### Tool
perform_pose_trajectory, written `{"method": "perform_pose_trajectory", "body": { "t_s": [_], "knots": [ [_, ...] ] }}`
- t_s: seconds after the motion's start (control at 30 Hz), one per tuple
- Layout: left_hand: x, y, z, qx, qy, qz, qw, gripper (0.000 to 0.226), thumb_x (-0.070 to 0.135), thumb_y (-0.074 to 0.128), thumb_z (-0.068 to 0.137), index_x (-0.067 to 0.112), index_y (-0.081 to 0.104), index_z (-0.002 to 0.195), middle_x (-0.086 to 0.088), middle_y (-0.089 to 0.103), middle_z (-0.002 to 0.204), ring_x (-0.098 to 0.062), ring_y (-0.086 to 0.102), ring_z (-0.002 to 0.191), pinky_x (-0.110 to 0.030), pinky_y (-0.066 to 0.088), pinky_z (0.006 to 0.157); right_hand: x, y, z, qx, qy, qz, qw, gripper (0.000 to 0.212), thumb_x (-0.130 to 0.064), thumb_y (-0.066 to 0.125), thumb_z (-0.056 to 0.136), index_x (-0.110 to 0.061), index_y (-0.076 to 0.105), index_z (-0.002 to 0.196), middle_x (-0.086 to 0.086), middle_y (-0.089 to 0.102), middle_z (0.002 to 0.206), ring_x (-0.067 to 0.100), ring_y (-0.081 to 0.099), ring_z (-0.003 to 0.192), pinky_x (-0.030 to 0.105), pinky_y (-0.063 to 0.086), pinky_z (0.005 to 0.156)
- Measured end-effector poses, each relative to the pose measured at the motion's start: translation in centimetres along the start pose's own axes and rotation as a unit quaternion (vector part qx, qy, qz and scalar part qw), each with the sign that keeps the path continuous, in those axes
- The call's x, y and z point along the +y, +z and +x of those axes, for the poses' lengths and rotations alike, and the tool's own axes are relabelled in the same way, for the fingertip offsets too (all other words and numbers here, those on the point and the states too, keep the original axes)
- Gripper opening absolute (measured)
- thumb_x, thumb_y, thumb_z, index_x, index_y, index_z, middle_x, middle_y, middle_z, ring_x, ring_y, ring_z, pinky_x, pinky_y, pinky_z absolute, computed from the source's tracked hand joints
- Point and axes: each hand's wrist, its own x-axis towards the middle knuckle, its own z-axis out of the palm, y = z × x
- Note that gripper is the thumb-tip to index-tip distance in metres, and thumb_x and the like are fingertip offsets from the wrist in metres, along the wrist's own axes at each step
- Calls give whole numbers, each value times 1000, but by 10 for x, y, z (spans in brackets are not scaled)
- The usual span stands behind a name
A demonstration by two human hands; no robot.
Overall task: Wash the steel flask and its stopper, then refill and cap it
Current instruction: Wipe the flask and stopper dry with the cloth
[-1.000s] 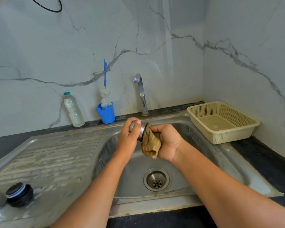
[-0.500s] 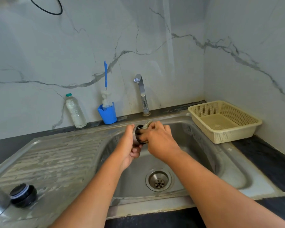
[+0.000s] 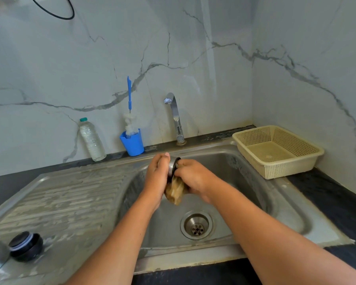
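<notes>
Plastic bottle (image 3: 92,140), blue cup (image 3: 133,146) with brush (image 3: 129,99), cream basket (image 3: 286,169).

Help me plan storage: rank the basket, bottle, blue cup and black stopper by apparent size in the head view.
1. basket, clearly largest.
2. bottle.
3. blue cup and stopper look about alike; the stopper lies nearer the camera, so I won't rank them.

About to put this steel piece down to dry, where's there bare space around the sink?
The ribbed drainboard is bare between the black stopper and the blue cup; the yellow basket holds nothing. Crowded: the front-left corner by the stopper, and the back ledge with bottle, cup and tap.
</notes>
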Motion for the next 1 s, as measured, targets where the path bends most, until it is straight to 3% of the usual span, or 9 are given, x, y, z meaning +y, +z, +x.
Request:
{"method": "perform_pose_trajectory", "body": {
  "t_s": [0.1, 0.23, 0.33, 0.43, 0.67, 0.73, 0.8, 0.87, 1.0],
  "knots": [
    [-2, -3, 1, -29, 36, 3, 999, 21, 41, 52, 101, 26, 62, 91, 3, 62, 75, -14, 59, 74, -30, 49, 69, 2, -8, 1, -33, 79, 232, 969, 25, -6, 47, 97, -2, 70, 106, 17, 73, 90, 27, 71, 81, 40, 63, 75],
    [-2, -4, 1, -69, 51, 81, 993, 20, 45, 48, 107, 34, 64, 101, 12, 59, 74, -3, 53, 64, -20, 41, 55, 2, -26, 4, -63, 135, 421, 895, 37, -10, 42, 99, -2, 70, 76, 11, 63, 79, 13, 59, 62, 19, 49, 46],
    [-1, -7, 1, -101, 31, 64, 992, 16, 41, 51, 107, 35, 66, 107, 5, 59, 78, -3, 47, 58, -19, 36, 47, 1, -35, 7, -56, 143, 537, 829, 38, -23, 45, 102, -1, 66, 80, 11, 64, 78, 12, 60, 59, 18, 50, 46],
    [0, -8, 2, -113, 5, 33, 993, 18, 43, 49, 107, 38, 66, 105, -4, 56, 81, -8, 43, 56, -23, 31, 46, -3, -34, 5, -68, 111, 551, 825, 36, -22, 44, 102, 1, 66, 86, 14, 66, 80, 15, 63, 63, 21, 55, 53],
    [0, -13, 0, -115, -90, -55, 988, 53, 67, 47, 96, 21, 68, 112, -16, 68, 91, -26, 62, 79, -39, 50, 71, -3, -25, -6, -112, -9, 182, 977, 18, 6, 50, 91, 0, 67, 96, 20, 65, 80, 23, 66, 67, 30, 57, 61],
    [1, -15, -1, -121, -130, -74, 981, 56, 66, 46, 99, 14, 66, 100, -12, 58, 72, -18, 49, 55, -27, 38, 50, 1, -25, -2, -84, -45, 40, 995, 21, 3, 51, 92, -7, 69, 89, 16, 60, 67, 22, 58, 52, 28, 48, 49],
    [1, -17, -1, -124, -161, -71, 977, 56, 65, 45, 99, 13, 61, 86, -5, 49, 62, -10, 29, 44, -21, 18, 40, 3, -24, 0, -39, -82, -120, 989, 27, -3, 53, 94, -20, 73, 86, 9, 54, 56, 20, 47, 43, 25, 39, 41],
    [1, -18, 0, -113, -192, -69, 973, 58, 67, 47, 97, 13, 59, 79, -5, 48, 60, -9, 25, 43, -20, 16, 37, 4, -22, 3, 20, -130, -257, 957, 31, -7, 56, 94, -27, 78, 102, -1, 61, 64, 14, 54, 50, 22, 44, 43],
    [-3, -18, 4, -71, -214, -77, 971, 54, 66, 49, 97, 14, 61, 89, -4, 52, 64, -9, 32, 46, -19, 23, 37, 2, -23, 4, 151, -208, -290, 922, 36, -7, 57, 93, -25, 76, 118, -6, 74, 106, 13, 67, 88, 29, 57, 83]
  ]
}}
